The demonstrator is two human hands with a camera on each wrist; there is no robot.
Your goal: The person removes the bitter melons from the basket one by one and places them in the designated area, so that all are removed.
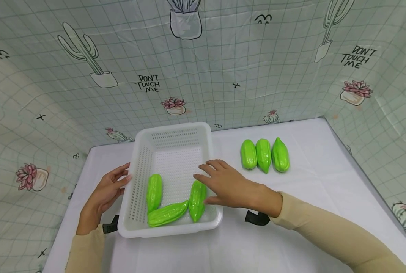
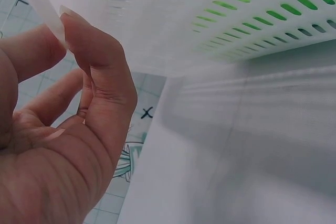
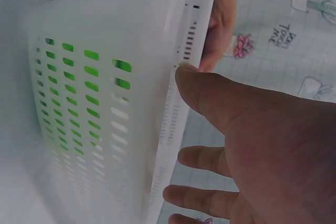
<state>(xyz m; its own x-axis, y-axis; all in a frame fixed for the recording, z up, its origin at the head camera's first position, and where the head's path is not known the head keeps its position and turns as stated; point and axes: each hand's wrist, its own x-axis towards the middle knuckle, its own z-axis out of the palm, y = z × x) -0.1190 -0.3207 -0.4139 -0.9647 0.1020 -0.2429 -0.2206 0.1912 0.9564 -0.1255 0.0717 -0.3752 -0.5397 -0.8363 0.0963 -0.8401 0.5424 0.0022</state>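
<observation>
A white plastic basket point(image 1: 170, 232) with slotted walls stands on the table. Inside it lie three glossy, ridged green toy vegetables, shaped like bitter gourds: one at the left point(image 1: 154, 192), one across the front point(image 1: 167, 214), and one at the right point(image 1: 197, 203). My left hand point(image 1: 108, 189) holds the basket's left rim between thumb and fingers; the left wrist view shows the fingertips at the rim edge. Over the right rim hovers my right hand point(image 1: 228, 185), its fingers spread and nothing in them. Its fingertips partly cover the upper end of the right-hand vegetable.
Three more green vegetables lie side by side on the table, right of the basket: a blunt one point(image 1: 248, 154), a middle one point(image 1: 263, 155) and a pointed one point(image 1: 280, 155). A white cloth point(image 1: 309, 212) covers the table. A patterned curtain point(image 1: 223, 102) hangs behind and beside it.
</observation>
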